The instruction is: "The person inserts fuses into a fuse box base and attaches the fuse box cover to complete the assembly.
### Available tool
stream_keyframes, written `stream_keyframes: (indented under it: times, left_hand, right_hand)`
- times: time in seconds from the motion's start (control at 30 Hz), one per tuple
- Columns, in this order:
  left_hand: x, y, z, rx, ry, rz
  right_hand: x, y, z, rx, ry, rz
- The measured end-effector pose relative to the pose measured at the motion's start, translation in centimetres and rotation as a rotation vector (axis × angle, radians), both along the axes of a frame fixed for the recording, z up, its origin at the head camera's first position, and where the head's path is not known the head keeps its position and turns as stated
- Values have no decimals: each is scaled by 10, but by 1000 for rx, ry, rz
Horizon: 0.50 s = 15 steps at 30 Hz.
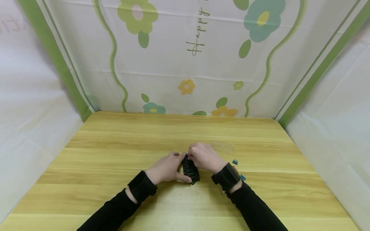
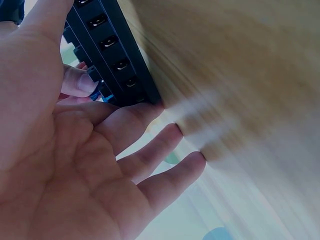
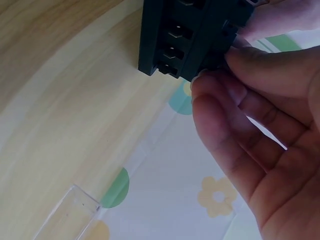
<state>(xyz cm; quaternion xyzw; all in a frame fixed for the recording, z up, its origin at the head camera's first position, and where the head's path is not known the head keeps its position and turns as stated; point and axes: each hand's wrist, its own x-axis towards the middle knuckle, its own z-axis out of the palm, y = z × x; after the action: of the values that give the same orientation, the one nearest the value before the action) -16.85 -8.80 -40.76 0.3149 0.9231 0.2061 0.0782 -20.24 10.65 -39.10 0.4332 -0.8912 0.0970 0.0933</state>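
A black fuse box [image 1: 190, 170] with a row of slots and metal contacts stands on the wooden table. My left hand [image 1: 167, 167] holds it, thumb at the near end and forefinger at the far end; the other fingers extend loosely in the left wrist view. At the far end of the box, my right hand [image 1: 206, 157] pinches a small blue fuse [image 2: 103, 91] with thumb and fingertips. Most of that fuse is hidden behind fingers and box. The right wrist view shows the right fingertips [image 3: 210, 107] touching the box end.
Small blue fuses [image 1: 235, 162] lie right of the box, partly behind the right wrist, with something orange beside them. Beyond the right hand lies a clear plastic cover [image 1: 222, 147]. A printed cloth [image 1: 173, 64] hangs along the table's back edge.
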Motion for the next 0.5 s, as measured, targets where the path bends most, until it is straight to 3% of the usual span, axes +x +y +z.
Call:
stream_keyframes:
  times: [0.5]
  left_hand:
    - [-2, 0, 0, -4, -24, -2]
  right_hand:
    - [-3, 0, -2, -17, -17, 5]
